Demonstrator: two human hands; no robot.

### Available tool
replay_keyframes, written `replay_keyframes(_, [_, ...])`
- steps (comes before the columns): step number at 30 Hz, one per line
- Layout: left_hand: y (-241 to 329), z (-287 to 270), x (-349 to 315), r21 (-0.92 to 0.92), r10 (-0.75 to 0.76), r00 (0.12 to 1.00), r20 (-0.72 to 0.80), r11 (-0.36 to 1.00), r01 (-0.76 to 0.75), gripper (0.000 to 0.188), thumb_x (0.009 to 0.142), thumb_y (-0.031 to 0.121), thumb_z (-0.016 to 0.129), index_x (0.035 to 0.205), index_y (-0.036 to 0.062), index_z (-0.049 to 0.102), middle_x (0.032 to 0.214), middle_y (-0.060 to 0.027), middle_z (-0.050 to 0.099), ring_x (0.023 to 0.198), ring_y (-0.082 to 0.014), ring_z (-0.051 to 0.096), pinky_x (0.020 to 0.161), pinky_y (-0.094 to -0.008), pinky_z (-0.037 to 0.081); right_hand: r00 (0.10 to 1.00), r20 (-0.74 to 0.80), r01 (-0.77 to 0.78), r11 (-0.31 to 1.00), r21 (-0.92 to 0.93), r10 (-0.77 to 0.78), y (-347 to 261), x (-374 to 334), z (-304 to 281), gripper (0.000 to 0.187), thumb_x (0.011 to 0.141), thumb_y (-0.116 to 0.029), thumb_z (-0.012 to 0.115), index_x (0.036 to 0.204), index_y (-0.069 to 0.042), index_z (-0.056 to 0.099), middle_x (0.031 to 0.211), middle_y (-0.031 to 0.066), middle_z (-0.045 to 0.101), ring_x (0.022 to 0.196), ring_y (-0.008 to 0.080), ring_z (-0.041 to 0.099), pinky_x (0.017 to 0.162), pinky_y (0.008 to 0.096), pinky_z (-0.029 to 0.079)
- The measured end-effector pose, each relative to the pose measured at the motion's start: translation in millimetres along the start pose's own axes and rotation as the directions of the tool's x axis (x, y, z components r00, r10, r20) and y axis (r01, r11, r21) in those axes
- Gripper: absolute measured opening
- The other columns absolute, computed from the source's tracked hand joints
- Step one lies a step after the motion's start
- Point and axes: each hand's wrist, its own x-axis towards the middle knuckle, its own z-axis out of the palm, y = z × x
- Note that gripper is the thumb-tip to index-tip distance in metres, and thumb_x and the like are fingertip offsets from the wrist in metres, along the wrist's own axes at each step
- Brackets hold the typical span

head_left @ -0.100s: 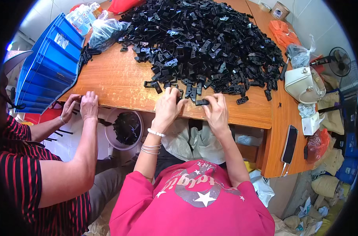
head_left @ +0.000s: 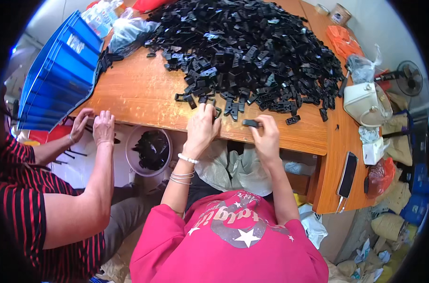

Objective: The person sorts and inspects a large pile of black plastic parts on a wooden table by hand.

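Between the thumb and fingers of my right hand [head_left: 267,137] is a small black plastic part [head_left: 249,123], held just above the table's front edge. My left hand [head_left: 202,127], with a white bead bracelet at its wrist, grips another black plastic part [head_left: 217,113], mostly hidden by its fingers. Just beyond both hands, a few loose black parts [head_left: 233,109] lie at the near edge of a large pile of black plastic parts [head_left: 252,52] on the wooden table [head_left: 134,94].
To my left, a co-worker's hands [head_left: 102,126] are at the table edge. A blue crate [head_left: 58,75] stands tilted there, above a tub [head_left: 169,162] with black pieces. A phone [head_left: 348,174], white handbag [head_left: 363,106] and small fan [head_left: 409,78] are at my right.
My right hand has drawn slightly away from my left, with the part in it lifted off the loose pieces. The co-worker's hands shift slightly at the table edge.
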Motion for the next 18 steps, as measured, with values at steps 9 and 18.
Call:
replay_keyframes(9, [100,51,2,-0.721,0.308,0.951,-0.010,0.657,-0.220,0.012,0.085,0.002,0.057,0.097,0.0036,0.059,0.087,-0.0090,0.055,0.083,-0.0201,0.057,0.072,-0.0316,0.046,0.956,0.084,-0.291,0.884,0.365,0.280,5,-36,-96,0.023,0.082,0.005,0.065,0.104,0.003,0.057,0.105,0.0104,0.061,0.098,0.0133,0.059,0.086,0.0258,0.048])
replay_keyframes(18, [79,29,-19,-0.880,0.075,0.899,0.431,0.257,0.400,0.030,0.088,0.002,0.060,0.117,0.0013,0.054,0.091,-0.0050,0.060,0.069,-0.0077,0.061,0.062,-0.0196,0.050,0.942,0.097,-0.291,0.641,0.710,0.321,-6,-34,-57,0.028,0.080,0.009,0.063,0.107,0.004,0.055,0.101,0.0073,0.060,0.095,0.0144,0.059,0.088,0.0257,0.046])
